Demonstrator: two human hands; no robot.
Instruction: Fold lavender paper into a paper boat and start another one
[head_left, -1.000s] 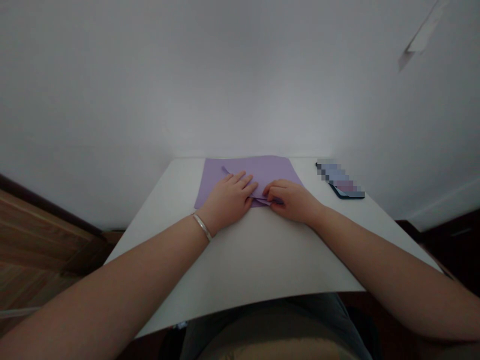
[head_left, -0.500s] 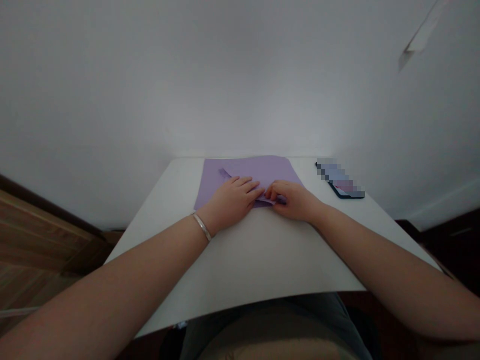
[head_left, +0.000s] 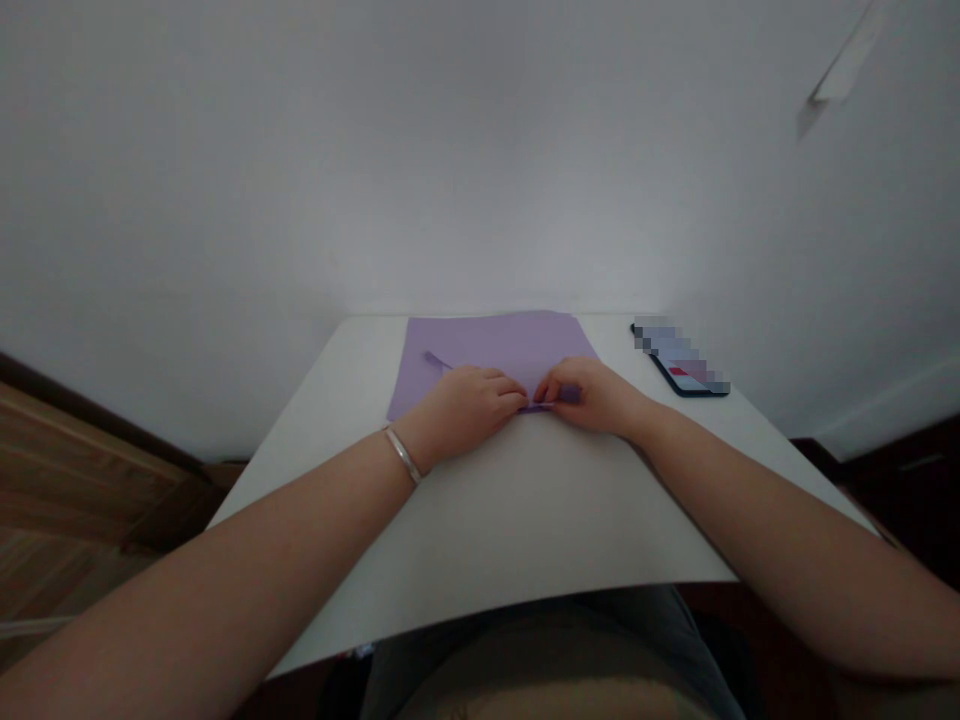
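Sheets of purple paper (head_left: 491,335) lie on the white table, toward the wall. A narrow piece of purple paper (head_left: 435,359), which looks folded, slants across them and runs under my left hand (head_left: 472,405). That hand has its fingers drawn together and curled down on the paper near its front edge. My right hand (head_left: 592,395) pinches the paper just to the right, thumb below and bent fingers above. The fingertips of both hands are close together, with a thin paper edge between them. Much of the narrow piece is hidden by my hands.
A phone (head_left: 679,360) lies on the table (head_left: 480,530) at the right, its screen partly blurred. Walls close in behind and beside the table. Wooden furniture (head_left: 82,480) stands at the lower left.
My left hand's spread fingers have drawn together and curled. The narrow piece's far end has shifted slightly left and down, and its near edge lies flatter. My right hand keeps its pinch, slightly higher.
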